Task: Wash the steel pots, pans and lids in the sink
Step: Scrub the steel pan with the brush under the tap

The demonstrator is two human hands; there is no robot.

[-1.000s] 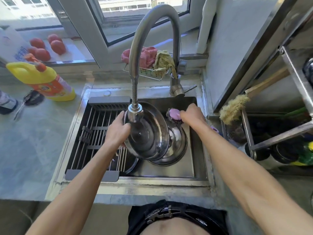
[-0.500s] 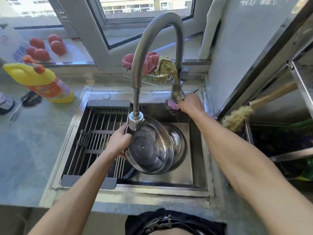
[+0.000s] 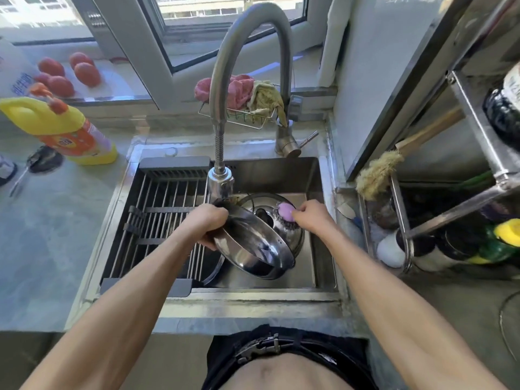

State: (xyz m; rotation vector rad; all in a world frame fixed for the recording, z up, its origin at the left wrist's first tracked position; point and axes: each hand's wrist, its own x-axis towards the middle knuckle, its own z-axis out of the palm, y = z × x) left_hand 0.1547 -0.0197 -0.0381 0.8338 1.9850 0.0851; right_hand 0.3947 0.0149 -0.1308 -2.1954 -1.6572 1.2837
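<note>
Pan: my left hand (image 3: 209, 222) holds the steel pan (image 3: 253, 244) tilted over the sink (image 3: 323, 220), its rim running from upper left down to lower right.
Left fingers: curled tight on the pan's upper rim.
Right hand (image 3: 311, 218): fingers pinch a pink-topped steel scrubber (image 3: 285, 216) against a lid (image 3: 281, 220) behind the pan.
In the way: the faucet head (image 3: 221, 185) hangs just above my left hand.
Beside: drying rack (image 3: 163, 220) at left; yellow detergent bottle (image 3: 56, 128) on the tabletop (image 3: 56, 235).
</note>
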